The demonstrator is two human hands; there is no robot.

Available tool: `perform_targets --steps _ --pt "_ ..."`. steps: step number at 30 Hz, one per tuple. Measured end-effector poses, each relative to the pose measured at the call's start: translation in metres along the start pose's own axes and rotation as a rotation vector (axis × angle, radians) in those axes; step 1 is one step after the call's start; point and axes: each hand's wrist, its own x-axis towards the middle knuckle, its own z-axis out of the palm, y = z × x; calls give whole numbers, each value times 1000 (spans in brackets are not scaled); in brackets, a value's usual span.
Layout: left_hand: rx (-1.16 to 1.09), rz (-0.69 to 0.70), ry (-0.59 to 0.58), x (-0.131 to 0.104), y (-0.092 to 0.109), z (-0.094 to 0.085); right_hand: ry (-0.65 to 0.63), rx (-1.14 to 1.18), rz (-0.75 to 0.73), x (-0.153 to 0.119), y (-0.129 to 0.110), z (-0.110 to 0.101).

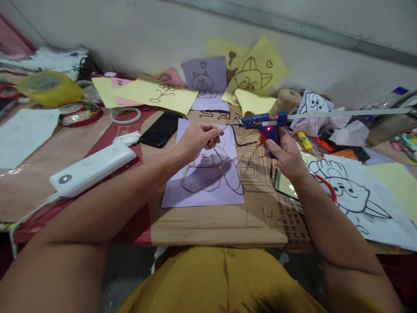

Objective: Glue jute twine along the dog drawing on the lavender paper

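My left hand (203, 138) pinches the end of a brown twine (222, 163) above a purple sheet (172, 191). The twine hangs in a loop from the fingers. On the sheet, more twine lies along outlines of a drawing, partly hidden by the hand. My right hand (283, 150) is wrapped round the handle of a blue glue gun (265, 124). Its nozzle points left, close to the pinched twine end, and a small red light glows on its body. A long pale glue stick (345, 113) sticks out of the gun's back.
A black phone (160, 129), white power bank (93, 168) and tape roll (125, 115) lie left of the sheet. Behind stand yellow and purple drawings (203, 80) and a twine spool (286, 102). Character drawings (350, 195) lie at right.
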Motion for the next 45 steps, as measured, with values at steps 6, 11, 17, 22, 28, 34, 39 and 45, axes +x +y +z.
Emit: perform_targets --steps 6,11,17,22,28,34,39,45 --pt "-2 -2 -8 0 -1 -1 -18 -57 -5 -1 2 -1" --pt "-3 -9 -10 1 -2 -1 2 -35 -3 0 0 -1" --pt "-20 -2 -30 2 -4 -3 -9 -70 -3 0 1 0" --pt "-1 -2 -29 3 -6 -4 14 -33 -5 0 0 0" --pt "-2 -6 -38 1 -4 -3 -11 -71 -9 0 -2 0" --pt "-26 -18 -25 1 -4 -2 39 -81 -20 1 0 -2" --pt "-102 -54 -27 -1 0 0 135 67 117 7 16 -3" --pt "-160 -98 -87 -4 3 2 222 135 417 18 46 0"
